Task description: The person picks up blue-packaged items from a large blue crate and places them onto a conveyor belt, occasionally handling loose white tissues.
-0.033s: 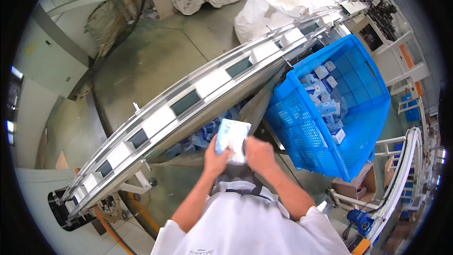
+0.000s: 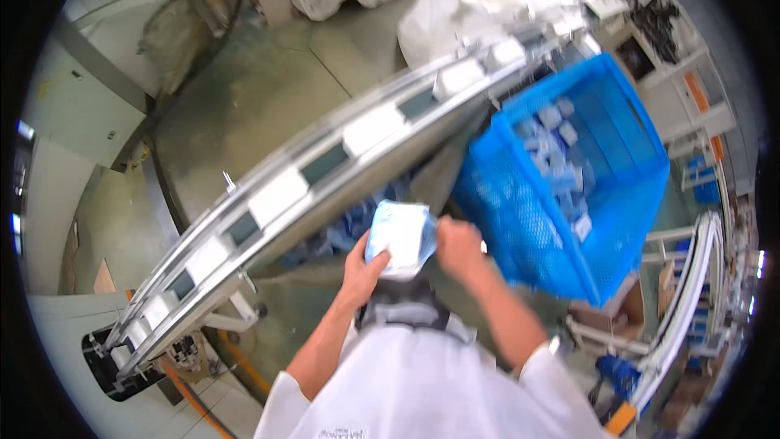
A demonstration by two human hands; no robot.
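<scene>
A white pack of what looks like tissues (image 2: 400, 237), in bluish clear plastic film, is held out in front of my waist. My left hand (image 2: 361, 272) grips its left side, thumb lying over the near corner. On the other side my right hand (image 2: 461, 250) is closed, knuckles up and smeared by motion. A loose edge of the plastic wrapper (image 2: 430, 236) sticks out from the pack toward these fingers and seems pinched in them; the exact contact is blurred.
A conveyor (image 2: 333, 164) carrying spaced white blocks (image 2: 279, 194) crosses diagonally ahead. Under it lie crumpled blue-white wrappers (image 2: 345, 226). To the right stands a large blue crate (image 2: 520, 232) with several small packs inside (image 2: 561, 146). A big white sack (image 2: 455, 8) sits beyond the conveyor.
My right hand has moved slightly right, away from the pack, and the film edge now shows between them. The left hand keeps its grip. White blocks on the conveyor have shifted toward the upper right.
</scene>
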